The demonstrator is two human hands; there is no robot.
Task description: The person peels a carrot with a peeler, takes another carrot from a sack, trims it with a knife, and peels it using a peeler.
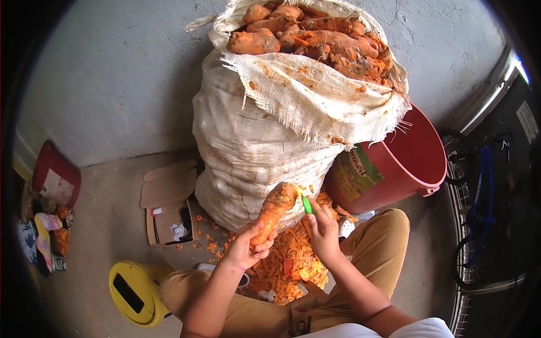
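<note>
A large orange carrot (273, 214), dirty at its upper end, tilts up and to the right in my left hand (246, 246), whose fingers wrap round its lower part. My right hand (323, 231) is closed on a small tool with a green handle (307, 205), its tip close to the carrot's upper end. Below my hands, a heap of orange peelings (304, 253) covers the floor between my legs. A white woven sack (242, 141) stands just ahead, its open top full of dirty carrots (338, 45).
A red bucket (417, 152) leans beside the sack at the right. An open cardboard box (169, 225) with small items lies left of the sack. Nearer, at the left, is a yellow container (135, 293). A dark red container (56, 174) and bags are far left; a bicycle (484, 208) is far right.
</note>
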